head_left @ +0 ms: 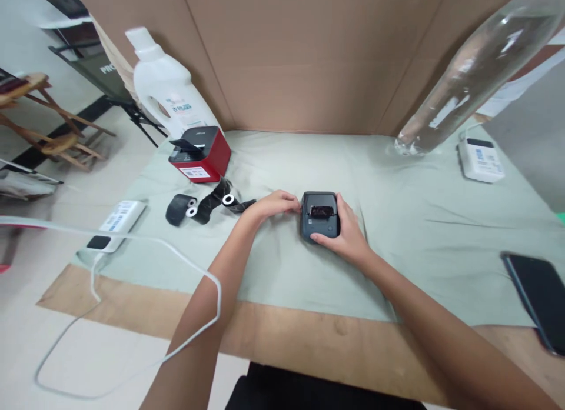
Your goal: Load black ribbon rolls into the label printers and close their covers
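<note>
While the right hand (352,236) clasps the dark device (318,223) from its 4 o'clock side, thumb on the near edge and fingers along the side, the left hand (280,204) sets its fingertips against the 9 o'clock side; from where I stand, I cannot tell whether they pinch anything. The unit rests on the pale green cloth (286,269). Its housing is charcoal, squarish and round-cornered; a glossy black strip (322,211) crosses the middle of the top face, and a small pale square mark sits toward 7 o'clock. Relative to the unit, black film (212,205) with white-ended rolls lies at 9 o'clock, and a red-and-black box (220,157) stands toward 10 o'clock.
</note>
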Tool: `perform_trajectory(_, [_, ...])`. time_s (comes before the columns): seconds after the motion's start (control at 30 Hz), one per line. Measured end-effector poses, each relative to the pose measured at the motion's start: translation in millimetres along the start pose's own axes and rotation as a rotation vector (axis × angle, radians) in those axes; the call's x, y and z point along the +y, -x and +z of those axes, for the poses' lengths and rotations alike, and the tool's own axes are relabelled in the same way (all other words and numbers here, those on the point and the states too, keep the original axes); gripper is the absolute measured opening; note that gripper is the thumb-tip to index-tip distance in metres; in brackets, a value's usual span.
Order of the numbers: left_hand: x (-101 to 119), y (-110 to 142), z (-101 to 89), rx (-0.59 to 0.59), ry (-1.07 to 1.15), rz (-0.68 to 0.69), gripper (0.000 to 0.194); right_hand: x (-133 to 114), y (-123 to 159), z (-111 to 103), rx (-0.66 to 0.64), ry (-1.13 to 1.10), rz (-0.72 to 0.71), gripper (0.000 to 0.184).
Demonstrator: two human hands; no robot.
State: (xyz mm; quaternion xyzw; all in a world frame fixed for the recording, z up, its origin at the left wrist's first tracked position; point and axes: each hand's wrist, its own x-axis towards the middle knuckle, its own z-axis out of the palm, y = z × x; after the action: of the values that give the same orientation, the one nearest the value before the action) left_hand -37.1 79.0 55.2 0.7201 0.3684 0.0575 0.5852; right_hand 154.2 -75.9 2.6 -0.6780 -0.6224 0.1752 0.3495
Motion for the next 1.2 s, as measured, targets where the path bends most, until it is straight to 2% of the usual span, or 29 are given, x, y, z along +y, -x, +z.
perform_trajectory(0.17, [-10.1, -6.1, 1.5, 0.125, 0.046, 0.092, 0.019, -0.3, -0.4, -0.2, -0.004, -0.008, -0.001, 0.128])
perform_trajectory(0.3, [-18.3, -7.9, 1.3, 0.249, -0.103, 0.296, 0.036, 1.6, -0.8, 1.0, 0.006, -0.026, 0.007, 0.129])
perform_trajectory(0.43, [-23.3, -7.1, 0.0, 0.293, -0.237, 0.449, 0.037, 4.1, -1.6, 2.9, 0.010, -0.041, 0.003, 0.133])
perform_trajectory(0.53, [-26.8, -7.3, -0.8, 0.267, -0.267, 0.437, 0.040, 4.3, -1.9, 3.4, 0.015, -0.048, -0.004, 0.133])
perform_trajectory(0.67, [-33.4, -12.9, -0.1, 0.245, -0.190, 0.414, 0.044, 1.3, -2.3, 2.0, 0.017, -0.055, 0.008, 0.136])
perform_trajectory(0.93, [-41.4, -27.5, -2.4, 0.188, -0.051, 0.476, 0.043, 0.3, -3.1, 1.8, 0.023, -0.088, 0.022, 0.138])
perform_trajectory(1.2, [-48.4, -26.3, 0.5, 0.265, -0.043, 0.490, 0.041, -5.6, -1.1, -4.3, 0.010, -0.141, 0.022, 0.136])
